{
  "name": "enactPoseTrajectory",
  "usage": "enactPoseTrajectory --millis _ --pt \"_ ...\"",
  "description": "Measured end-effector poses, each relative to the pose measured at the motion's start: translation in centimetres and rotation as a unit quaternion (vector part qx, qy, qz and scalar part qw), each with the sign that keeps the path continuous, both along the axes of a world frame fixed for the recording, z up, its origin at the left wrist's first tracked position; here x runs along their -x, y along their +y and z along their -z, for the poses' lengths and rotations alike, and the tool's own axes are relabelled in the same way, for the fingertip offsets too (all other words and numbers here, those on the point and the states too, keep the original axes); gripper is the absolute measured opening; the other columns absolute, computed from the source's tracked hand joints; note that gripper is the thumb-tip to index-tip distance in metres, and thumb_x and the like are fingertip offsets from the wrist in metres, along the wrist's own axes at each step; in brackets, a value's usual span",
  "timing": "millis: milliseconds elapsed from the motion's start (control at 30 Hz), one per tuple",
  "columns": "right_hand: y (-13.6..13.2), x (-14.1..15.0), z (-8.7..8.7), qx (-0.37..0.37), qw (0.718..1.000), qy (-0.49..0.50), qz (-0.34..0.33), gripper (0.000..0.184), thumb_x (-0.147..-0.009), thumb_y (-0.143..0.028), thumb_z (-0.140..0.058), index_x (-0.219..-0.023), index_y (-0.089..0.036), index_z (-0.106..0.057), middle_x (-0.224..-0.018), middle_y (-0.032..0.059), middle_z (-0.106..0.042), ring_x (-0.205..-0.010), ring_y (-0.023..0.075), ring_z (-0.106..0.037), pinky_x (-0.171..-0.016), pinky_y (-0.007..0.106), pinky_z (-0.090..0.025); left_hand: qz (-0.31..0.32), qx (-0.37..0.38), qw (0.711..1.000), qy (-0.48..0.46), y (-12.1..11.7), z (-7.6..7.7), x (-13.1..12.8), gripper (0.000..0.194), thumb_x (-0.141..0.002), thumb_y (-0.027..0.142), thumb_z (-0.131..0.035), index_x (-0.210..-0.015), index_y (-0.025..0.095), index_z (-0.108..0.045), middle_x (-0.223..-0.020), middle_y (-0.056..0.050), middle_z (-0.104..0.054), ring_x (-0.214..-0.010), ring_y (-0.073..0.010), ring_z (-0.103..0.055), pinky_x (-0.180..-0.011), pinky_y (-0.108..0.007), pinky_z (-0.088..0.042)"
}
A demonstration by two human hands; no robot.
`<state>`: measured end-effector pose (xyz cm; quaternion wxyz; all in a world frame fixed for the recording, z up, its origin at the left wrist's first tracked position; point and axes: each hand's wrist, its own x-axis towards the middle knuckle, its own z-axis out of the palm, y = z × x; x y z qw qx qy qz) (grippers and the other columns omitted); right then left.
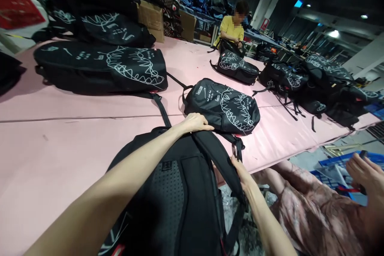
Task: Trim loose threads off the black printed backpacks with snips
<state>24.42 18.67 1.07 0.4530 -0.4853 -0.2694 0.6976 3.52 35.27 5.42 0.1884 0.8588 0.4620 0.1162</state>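
Observation:
A black backpack (177, 192) lies back-side up on the pink table (60, 148) right in front of me. My left hand (195, 122) reaches over it, fingers curled down on its top edge. My right hand (241, 173) is closed on the backpack's right shoulder strap (217, 156), near the table's edge. Just beyond lies another black backpack with white scribble print (223, 106), its strap end and buckle (238, 146) hanging close to my right hand.
More printed backpacks lie at the far left (102, 68), middle (237, 66) and right (324, 84). A person in yellow (231, 28) works at the far end. Another person in patterned clothes (318, 216) sits at my right, with a hand (364, 174) raised over blue crates (345, 162).

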Motion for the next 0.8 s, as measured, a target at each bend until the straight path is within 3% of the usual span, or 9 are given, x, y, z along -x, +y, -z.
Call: enactPoseTrajectory --millis 167,233,300,367,467,567,633,733,800 --pt "-0.4 0.7 0.2 0.034 0.999 0.003 0.038 0.032 -0.073 -0.037 -0.065 -0.094 -0.013 -0.065 -0.067 0.0079 -0.07 -0.064 0.0209 -0.067 -0.055 0.027 -0.054 -0.012 0.013 1.0 -0.024 0.0 0.6 0.3 0.049 -0.073 0.063 -0.048 -0.055 0.02 -0.065 -0.046 -0.001 -0.053 -0.049 -0.0144 -0.047 -0.054 -0.026 -0.026" --pt "-0.3 0.7 0.0 0.038 0.998 0.01 0.041 0.027 -0.072 -0.035 -0.065 -0.089 -0.013 -0.066 -0.064 0.0066 -0.069 -0.061 0.0197 -0.067 -0.053 0.025 -0.053 0.005 0.01 0.999 -0.052 -0.2 0.6 0.6 0.047 -0.076 0.06 -0.046 -0.06 0.021 -0.066 -0.053 -0.002 -0.058 -0.057 -0.0162 -0.052 -0.059 -0.025 -0.031" --pt "-0.4 0.5 -0.3 0.044 0.998 0.002 0.053 0.022 -0.072 -0.032 -0.066 -0.083 -0.013 -0.066 -0.06 0.0051 -0.068 -0.055 0.0181 -0.065 -0.049 0.023 -0.051 0.02 -0.031 0.995 -0.092 -1.0 0.3 1.1 0.039 -0.08 0.053 -0.045 -0.077 0.022 -0.069 -0.076 -0.005 -0.066 -0.077 -0.0201 -0.057 -0.072 -0.027 -0.037" --pt "-0.5 0.4 -0.4 0.05 0.996 -0.006 0.067 0.019 -0.072 -0.031 -0.067 -0.079 -0.013 -0.065 -0.058 0.0047 -0.068 -0.051 0.0169 -0.064 -0.046 0.023 -0.05 -0.009 -0.099 0.988 -0.118 -2.8 -0.1 2.1 0.037 -0.082 0.046 -0.046 -0.104 0.021 -0.063 -0.106 -0.009 -0.063 -0.102 -0.0248 -0.053 -0.088 -0.033 -0.035" --pt "-0.8 0.4 -0.4 0.043 0.997 0.014 0.061 0.023 -0.074 -0.032 -0.065 -0.084 -0.011 -0.066 -0.068 0.0081 -0.07 -0.058 0.0175 -0.066 -0.053 0.024 -0.053 -0.101 -0.165 0.979 -0.063 -8.3 -0.3 4.5 0.053 -0.08 0.042 -0.049 -0.127 0.017 -0.045 -0.127 -0.015 -0.05 -0.121 -0.0329 -0.038 -0.097 -0.049 -0.029" --pt "-0.8 0.7 -0.4 0.024 0.998 0.039 0.043 0.028 -0.075 -0.033 -0.063 -0.091 -0.01 -0.066 -0.079 0.0111 -0.071 -0.07 0.0195 -0.068 -0.059 0.026 -0.055 -0.149 -0.166 0.973 0.06 -16.4 0.7 8.0 0.06 -0.074 0.04 -0.053 -0.13 0.018 -0.043 -0.136 -0.016 -0.041 -0.129 -0.0413 -0.024 -0.095 -0.064 -0.023" --pt "-0.9 0.9 -0.7 0.015 0.998 0.033 0.047 0.027 -0.075 -0.033 -0.063 -0.089 -0.01 -0.066 -0.077 0.0108 -0.071 -0.069 0.0198 -0.068 -0.057 0.026 -0.055 -0.182 -0.141 0.965 0.126 -22.2 1.6 10.5 0.061 -0.073 0.038 -0.049 -0.13 0.018 -0.043 -0.14 -0.016 -0.036 -0.129 -0.0436 -0.023 -0.089 -0.066 -0.03" --pt "-1.2 1.3 -1.3 0.005 0.998 0.011 0.065 0.021 -0.073 -0.03 -0.064 -0.08 -0.011 -0.067 -0.068 0.0086 -0.071 -0.059 0.018 -0.067 -0.052 0.024 -0.054 -0.257 -0.078 0.947 0.177 -28.5 1.7 13.7 0.058 -0.076 0.035 -0.036 -0.131 0.018 -0.043 -0.138 -0.016 -0.039 -0.106 -0.0427 -0.051 -0.07 -0.057 -0.046" --pt "-1.6 1.6 -1.7 -0.003 0.998 0.007 0.066 0.019 -0.073 -0.03 -0.064 -0.077 -0.012 -0.068 -0.065 0.0076 -0.07 -0.056 0.0173 -0.066 -0.052 0.023 -0.053 -0.313 -0.048 0.932 0.174 -30.0 0.7 15.5 0.057 -0.079 0.04 -0.028 -0.13 0.022 -0.044 -0.131 -0.014 -0.048 -0.074 -0.0363 -0.062 -0.057 -0.053 -0.047"
